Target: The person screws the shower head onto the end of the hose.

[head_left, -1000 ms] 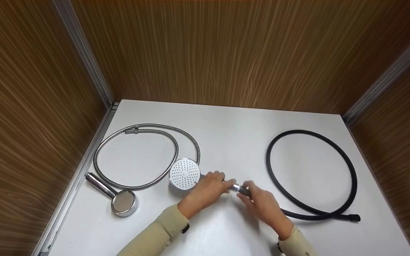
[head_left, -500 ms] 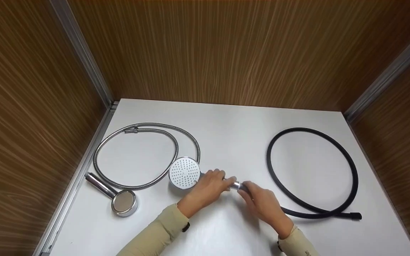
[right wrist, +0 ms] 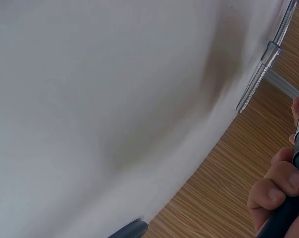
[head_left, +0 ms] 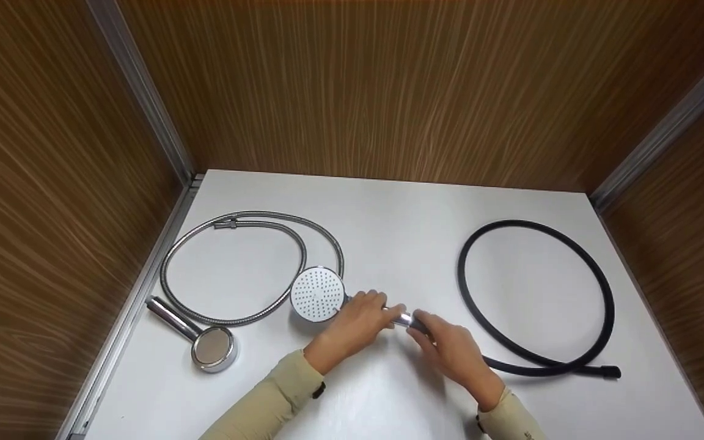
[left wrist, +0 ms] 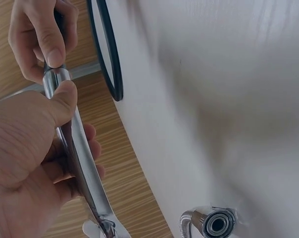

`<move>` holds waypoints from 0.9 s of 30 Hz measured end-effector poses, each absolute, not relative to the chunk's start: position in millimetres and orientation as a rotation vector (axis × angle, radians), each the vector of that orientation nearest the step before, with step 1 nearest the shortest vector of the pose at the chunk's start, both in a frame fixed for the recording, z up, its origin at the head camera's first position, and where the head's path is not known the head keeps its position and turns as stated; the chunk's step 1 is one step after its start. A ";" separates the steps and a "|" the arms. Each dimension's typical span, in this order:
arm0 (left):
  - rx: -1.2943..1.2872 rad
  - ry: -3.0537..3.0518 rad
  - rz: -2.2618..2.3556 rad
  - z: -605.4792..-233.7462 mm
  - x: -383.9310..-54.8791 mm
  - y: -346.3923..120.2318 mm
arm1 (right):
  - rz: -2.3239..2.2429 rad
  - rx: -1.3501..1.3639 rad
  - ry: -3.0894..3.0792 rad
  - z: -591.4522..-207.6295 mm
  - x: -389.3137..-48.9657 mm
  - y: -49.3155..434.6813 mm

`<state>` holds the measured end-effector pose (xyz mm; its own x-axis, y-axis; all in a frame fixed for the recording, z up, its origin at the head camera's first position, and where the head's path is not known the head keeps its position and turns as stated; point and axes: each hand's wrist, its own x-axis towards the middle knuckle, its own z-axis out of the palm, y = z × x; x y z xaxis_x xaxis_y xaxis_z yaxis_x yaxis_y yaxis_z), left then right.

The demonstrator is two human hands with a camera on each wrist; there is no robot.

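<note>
My left hand (head_left: 355,327) grips the chrome handle (left wrist: 85,153) of a hand shower with a round white spray face (head_left: 317,294). The face points up, left of the hand. Close beside it on the right, my right hand (head_left: 453,351) pinches the end of a black shower hose (right wrist: 283,218) between thumb and fingers. In both wrist views the hose end lines up with the handle's end and meets it. The rest of that hose (head_left: 610,305) loops across the table on the right, its free end at the lower right.
On the left of the white table (head_left: 401,232) lies a coiled metal shower hose (head_left: 338,247), partly behind the spray face. A second chrome hand shower (head_left: 212,346) lies below that coil. Wood-grain panels (head_left: 352,91) enclose the back and both sides.
My right fingers have shifted round the black hose's end while staying at the handle. The spray face has moved up slightly in the head view. My left hand keeps its hold.
</note>
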<state>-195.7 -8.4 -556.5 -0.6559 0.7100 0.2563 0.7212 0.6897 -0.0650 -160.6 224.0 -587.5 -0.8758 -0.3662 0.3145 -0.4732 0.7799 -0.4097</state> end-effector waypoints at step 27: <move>-1.211 -2.664 -0.123 -549.8 -198.4 -10.4 | 0.602 0.735 -2.597 -585.6 -158.5 226.0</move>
<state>-198.4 -10.4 -549.8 -0.6392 0.7348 0.2268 0.7526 0.6584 -0.0118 -158.5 226.0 -585.6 -0.7936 -0.4020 0.4567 -0.5619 0.7722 -0.2967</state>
